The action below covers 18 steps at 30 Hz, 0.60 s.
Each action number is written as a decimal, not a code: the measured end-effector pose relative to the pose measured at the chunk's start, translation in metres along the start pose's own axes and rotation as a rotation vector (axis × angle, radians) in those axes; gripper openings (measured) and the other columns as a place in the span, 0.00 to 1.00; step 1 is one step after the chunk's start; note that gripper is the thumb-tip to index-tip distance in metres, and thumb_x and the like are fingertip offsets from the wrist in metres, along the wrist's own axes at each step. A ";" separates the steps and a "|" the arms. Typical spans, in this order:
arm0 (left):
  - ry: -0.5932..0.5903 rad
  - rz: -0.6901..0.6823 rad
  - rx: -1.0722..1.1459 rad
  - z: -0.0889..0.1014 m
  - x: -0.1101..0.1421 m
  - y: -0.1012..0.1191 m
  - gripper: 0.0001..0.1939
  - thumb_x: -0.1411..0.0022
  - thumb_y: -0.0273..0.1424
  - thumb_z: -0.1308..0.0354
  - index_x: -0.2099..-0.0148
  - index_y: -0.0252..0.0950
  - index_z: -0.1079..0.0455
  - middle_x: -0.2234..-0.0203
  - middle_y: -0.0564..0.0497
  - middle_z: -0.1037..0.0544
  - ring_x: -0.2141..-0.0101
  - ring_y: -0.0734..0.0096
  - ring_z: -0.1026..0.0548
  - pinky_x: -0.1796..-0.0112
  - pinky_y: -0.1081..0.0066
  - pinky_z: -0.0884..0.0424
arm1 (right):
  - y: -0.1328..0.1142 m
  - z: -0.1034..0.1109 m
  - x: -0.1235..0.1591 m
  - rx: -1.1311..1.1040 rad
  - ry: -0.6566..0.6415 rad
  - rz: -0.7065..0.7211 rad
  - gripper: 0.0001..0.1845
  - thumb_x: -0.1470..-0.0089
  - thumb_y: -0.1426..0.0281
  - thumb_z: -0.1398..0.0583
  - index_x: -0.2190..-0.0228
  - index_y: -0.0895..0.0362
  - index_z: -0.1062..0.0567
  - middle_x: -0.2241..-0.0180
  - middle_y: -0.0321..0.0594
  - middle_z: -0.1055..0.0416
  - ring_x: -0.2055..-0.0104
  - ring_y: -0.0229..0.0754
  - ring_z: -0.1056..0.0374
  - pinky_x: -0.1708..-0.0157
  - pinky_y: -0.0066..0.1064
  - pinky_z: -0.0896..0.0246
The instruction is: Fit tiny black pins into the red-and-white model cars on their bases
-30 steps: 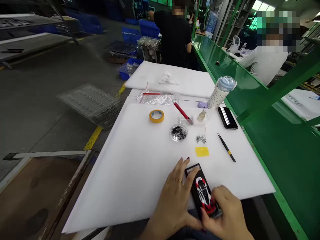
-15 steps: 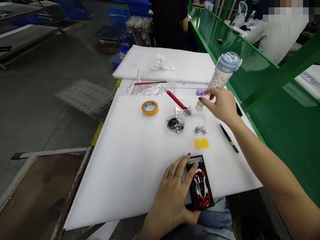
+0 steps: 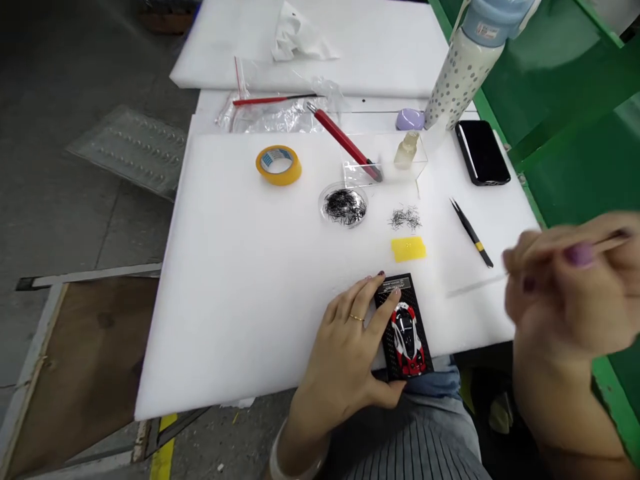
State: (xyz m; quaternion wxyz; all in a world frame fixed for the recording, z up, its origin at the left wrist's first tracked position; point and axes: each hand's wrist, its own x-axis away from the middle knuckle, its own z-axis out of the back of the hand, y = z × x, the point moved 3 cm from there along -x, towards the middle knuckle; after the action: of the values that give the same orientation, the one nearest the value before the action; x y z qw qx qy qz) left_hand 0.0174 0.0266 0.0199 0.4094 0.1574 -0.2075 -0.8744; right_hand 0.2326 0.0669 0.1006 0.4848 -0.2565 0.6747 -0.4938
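My left hand (image 3: 345, 340) grips the black base of a red, white and black model car (image 3: 407, 337) at the front edge of the white board. Its fingertips rest on the plate at the top of the base and its thumb is at the lower end. Motion-blurred at the right, my right hand (image 3: 570, 293) is closed on a thin stick (image 3: 477, 285) that points left over the board. Black tweezers (image 3: 471, 233) lie left of that hand. Above the car are a yellow pad (image 3: 408, 249) and a small pile of fine black pieces (image 3: 405, 217).
A clear round dish (image 3: 344, 205) holds more black pieces. Behind it lie a red pen-like knife (image 3: 345, 141), a small glass bottle (image 3: 407, 151) in a clear tray and yellow tape (image 3: 279, 165). A phone (image 3: 483, 152) and a dotted water bottle (image 3: 463, 80) stand toward the green partition.
My right hand has moved from above the small bottle to the right and nearer me, with the thin stick. The view has tilted down. My left hand stays on the model car's base.
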 end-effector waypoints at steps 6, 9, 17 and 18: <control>-0.004 0.009 -0.013 0.002 0.000 0.001 0.56 0.55 0.53 0.32 0.30 0.36 0.49 0.32 0.38 0.44 0.37 0.42 0.42 0.40 0.52 0.44 | 0.038 0.001 0.088 -0.198 0.077 -0.406 0.16 0.43 0.67 0.34 0.78 0.55 0.32 0.86 0.27 0.49 0.84 0.31 0.54 0.84 0.26 0.58; -0.004 0.012 -0.014 0.003 -0.001 0.002 0.55 0.55 0.51 0.31 0.30 0.36 0.48 0.32 0.38 0.43 0.38 0.43 0.41 0.40 0.53 0.44 | 0.039 0.001 0.098 -0.145 0.169 -0.388 0.15 0.43 0.67 0.34 0.77 0.55 0.32 0.83 0.28 0.45 0.82 0.31 0.53 0.83 0.25 0.56; 0.025 -0.010 -0.041 0.003 0.000 0.002 0.57 0.58 0.52 0.30 0.31 0.34 0.46 0.33 0.37 0.42 0.38 0.44 0.40 0.40 0.55 0.44 | 0.039 0.000 0.099 -0.100 0.199 -0.384 0.14 0.44 0.66 0.32 0.76 0.55 0.30 0.82 0.29 0.42 0.82 0.31 0.52 0.83 0.25 0.55; 0.023 -0.010 -0.042 0.002 0.000 0.002 0.57 0.58 0.53 0.30 0.31 0.35 0.46 0.33 0.37 0.42 0.38 0.44 0.40 0.40 0.55 0.44 | 0.039 0.000 0.099 -0.094 0.203 -0.386 0.14 0.44 0.66 0.32 0.76 0.54 0.30 0.82 0.29 0.42 0.82 0.31 0.52 0.83 0.25 0.56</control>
State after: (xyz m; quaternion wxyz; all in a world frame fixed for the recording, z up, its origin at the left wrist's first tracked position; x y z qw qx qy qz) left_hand 0.0179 0.0265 0.0229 0.4105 0.1600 -0.1838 -0.8787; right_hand 0.1985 -0.0001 0.0247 0.2984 -0.3523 0.6807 -0.5687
